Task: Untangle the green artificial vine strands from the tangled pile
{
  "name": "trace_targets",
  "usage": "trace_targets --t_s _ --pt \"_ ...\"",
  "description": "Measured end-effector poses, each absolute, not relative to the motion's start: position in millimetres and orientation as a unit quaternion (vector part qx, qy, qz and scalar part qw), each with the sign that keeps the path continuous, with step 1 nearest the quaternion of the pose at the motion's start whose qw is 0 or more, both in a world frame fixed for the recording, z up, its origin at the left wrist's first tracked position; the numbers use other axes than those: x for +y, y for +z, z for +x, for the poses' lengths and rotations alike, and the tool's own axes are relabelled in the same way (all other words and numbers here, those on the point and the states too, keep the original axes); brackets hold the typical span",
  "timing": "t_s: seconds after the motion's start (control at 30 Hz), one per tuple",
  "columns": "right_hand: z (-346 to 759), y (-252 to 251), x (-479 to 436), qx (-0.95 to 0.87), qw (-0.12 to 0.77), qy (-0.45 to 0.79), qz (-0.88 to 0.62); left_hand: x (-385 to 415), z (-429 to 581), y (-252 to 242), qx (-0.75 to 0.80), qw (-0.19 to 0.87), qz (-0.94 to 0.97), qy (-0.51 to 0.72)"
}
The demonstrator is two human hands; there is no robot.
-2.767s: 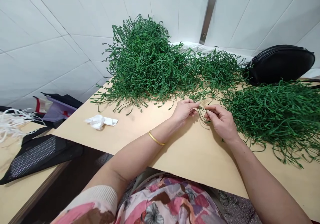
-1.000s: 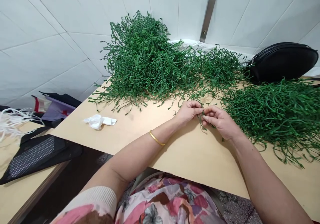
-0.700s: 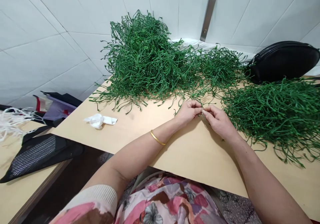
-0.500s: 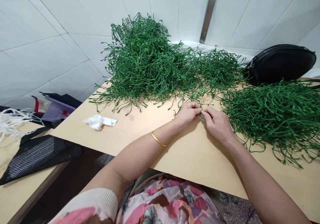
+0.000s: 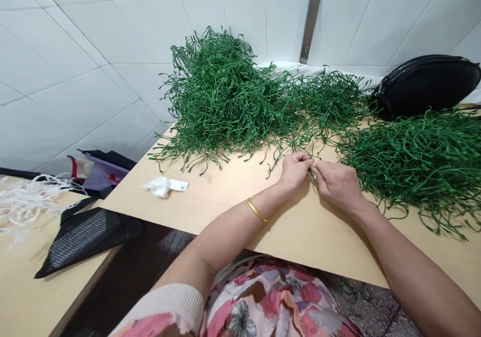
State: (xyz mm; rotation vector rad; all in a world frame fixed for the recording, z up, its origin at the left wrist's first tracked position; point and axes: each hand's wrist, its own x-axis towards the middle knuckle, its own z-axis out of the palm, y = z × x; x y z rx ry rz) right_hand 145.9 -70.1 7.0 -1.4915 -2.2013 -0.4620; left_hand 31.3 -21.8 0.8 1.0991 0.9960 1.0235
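Observation:
My left hand (image 5: 296,169) and my right hand (image 5: 336,182) meet at the fingertips above the pale wooden table (image 5: 225,201). Both are pinched closed on a thin green cord, mostly hidden by the fingers. Behind them rises a large heap of green knotted cords (image 5: 221,91), with a smaller clump (image 5: 330,99) joined to its right side. Another pile of the same green cords (image 5: 417,166) lies to the right of my right hand. A few loose strands reach toward my left hand.
A crumpled white tissue (image 5: 162,186) lies left on the table. At the back right stands a black zipped pouch (image 5: 428,86) near the tiled wall (image 5: 150,26). On a lower surface at left are white cords (image 5: 30,201) and a black mesh piece (image 5: 78,239).
The view has shifted, so most things sit farther right in the picture. Both hands stay pinched together at nearly the same spot; my right hand's knuckles are turned slightly more upward.

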Motion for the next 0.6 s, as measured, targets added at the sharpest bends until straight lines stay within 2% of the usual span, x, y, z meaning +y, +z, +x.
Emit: trace_targets --t_s 0.17,0.33,0.6 --pt "145.8 8.2 -72.3 -0.77 0.202 -0.032 -0.604 -20.3 33.8 -5.5 0.428 0.608 0.488 0.457" --pt "146.6 13.2 -72.0 -0.775 0.195 0.062 -0.598 -21.2 34.2 -5.2 0.432 0.601 0.484 0.467" --pt "145.8 11.2 -74.7 -0.784 0.132 -0.029 -0.606 -22.6 34.5 -2.2 0.443 0.594 0.49 0.46"
